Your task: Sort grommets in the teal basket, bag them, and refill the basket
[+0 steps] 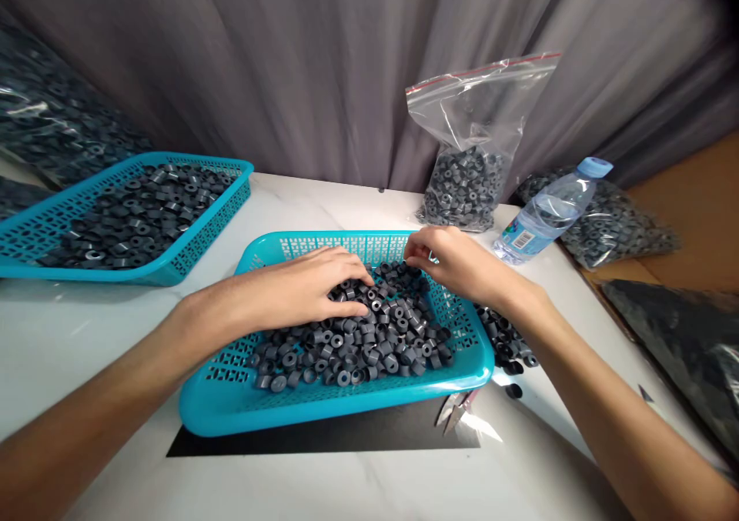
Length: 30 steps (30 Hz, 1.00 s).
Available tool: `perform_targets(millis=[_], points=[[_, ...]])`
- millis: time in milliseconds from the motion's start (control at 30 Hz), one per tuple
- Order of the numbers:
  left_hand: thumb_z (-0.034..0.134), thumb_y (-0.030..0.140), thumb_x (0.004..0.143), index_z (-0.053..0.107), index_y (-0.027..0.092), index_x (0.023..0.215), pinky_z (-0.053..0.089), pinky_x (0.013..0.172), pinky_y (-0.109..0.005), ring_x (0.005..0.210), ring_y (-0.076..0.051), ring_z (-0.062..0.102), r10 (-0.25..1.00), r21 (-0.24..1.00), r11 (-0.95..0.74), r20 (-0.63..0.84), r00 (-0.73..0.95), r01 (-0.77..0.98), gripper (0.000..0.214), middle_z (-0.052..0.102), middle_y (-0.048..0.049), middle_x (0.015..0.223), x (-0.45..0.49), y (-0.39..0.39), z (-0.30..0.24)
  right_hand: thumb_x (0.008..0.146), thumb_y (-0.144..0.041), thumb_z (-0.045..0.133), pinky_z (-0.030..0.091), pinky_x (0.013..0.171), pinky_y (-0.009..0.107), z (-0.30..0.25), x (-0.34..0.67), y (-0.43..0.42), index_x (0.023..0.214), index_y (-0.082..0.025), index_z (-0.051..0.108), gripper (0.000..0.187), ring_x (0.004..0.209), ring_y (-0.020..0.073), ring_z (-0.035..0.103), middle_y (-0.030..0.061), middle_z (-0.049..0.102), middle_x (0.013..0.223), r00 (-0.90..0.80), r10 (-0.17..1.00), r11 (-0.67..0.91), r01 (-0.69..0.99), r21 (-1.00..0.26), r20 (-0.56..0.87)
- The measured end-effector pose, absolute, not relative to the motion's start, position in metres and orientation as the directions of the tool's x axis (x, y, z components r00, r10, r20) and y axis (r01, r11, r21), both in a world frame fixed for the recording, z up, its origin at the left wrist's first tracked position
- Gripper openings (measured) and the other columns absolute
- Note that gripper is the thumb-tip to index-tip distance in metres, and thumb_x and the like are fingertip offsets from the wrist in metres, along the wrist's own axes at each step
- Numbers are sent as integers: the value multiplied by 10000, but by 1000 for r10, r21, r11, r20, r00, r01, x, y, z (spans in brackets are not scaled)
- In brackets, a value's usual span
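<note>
A blue-green plastic basket (335, 415) stands in front of me with a heap of small dark grey ring-shaped plastic parts (375, 344) in it. Over the left side of the heap, my left hand (323, 286) reaches in palm down, thumb and fingers apart, fingertips at the parts. At the basket's far right, my right hand (442, 255) has its thumb and fingers pinched together; whether a part is between them is hidden. More loose dark parts (502, 336) lie on the table outside the basket's right side, beneath my right forearm.
A second blue-green basket (167, 271) of similar parts stands at the left. Behind are a zip bag (467, 182) of parts and a water bottle (548, 213). Snips (456, 412) poke out under the basket's front right, over a black sheet (323, 432). Filled bags (623, 221) lie at right.
</note>
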<state>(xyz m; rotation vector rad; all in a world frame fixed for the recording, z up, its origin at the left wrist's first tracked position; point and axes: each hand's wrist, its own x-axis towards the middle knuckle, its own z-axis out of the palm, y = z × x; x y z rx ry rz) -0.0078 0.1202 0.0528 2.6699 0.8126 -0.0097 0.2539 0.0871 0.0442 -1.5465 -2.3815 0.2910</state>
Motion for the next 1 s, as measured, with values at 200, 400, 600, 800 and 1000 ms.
perform_targets(millis=[200, 400, 600, 800, 1000], points=[[612, 473, 964, 701, 272, 1199, 412, 1067, -373, 1229, -249, 594, 565, 325, -753, -125, 815, 572, 323, 695, -33, 1267, -14, 127, 63, 908, -169, 701, 435, 905, 368, 42, 256, 85, 1018, -174, 694, 110, 1044, 258, 570, 89, 687, 1051, -496, 864, 504, 841, -196, 91], [610, 423, 944, 693, 301, 1210, 428, 1055, -363, 1230, -242, 610, 558, 346, -751, -122, 821, 562, 304, 705, -11, 1271, -23, 137, 64, 879, -204, 750, 428, 929, 405, 38, 252, 85, 1074, -199, 729, 196, 1061, 295, 523, 109, 651, 1086, -521, 852, 524, 848, -84, 57], [600, 314, 911, 681, 309, 1227, 442, 1048, -346, 1224, -232, 610, 541, 340, -763, -130, 831, 549, 327, 699, -3, 1291, -37, 149, 63, 964, -191, 642, 442, 925, 370, 42, 256, 87, 1006, -169, 717, 89, 1044, 255, 559, 103, 669, 1060, -521, 848, 529, 823, -207, 94], [500, 143, 871, 668, 323, 1233, 433, 1058, -327, 1237, -213, 592, 549, 364, -752, -115, 828, 550, 438, 681, 22, 1309, -35, 141, 69, 999, -119, 533, 458, 934, 357, 51, 257, 85, 1042, -133, 714, 187, 1051, 242, 587, 127, 687, 1062, -504, 854, 519, 815, -256, 129], [513, 376, 982, 691, 258, 1110, 443, 1021, -365, 1167, -236, 605, 561, 381, -739, -110, 820, 556, 248, 694, -36, 1200, -17, 130, 67, 984, -66, 473, 469, 928, 356, 46, 257, 87, 1101, -144, 706, 272, 1045, 240, 601, 135, 680, 1080, -503, 855, 517, 816, -259, 124]])
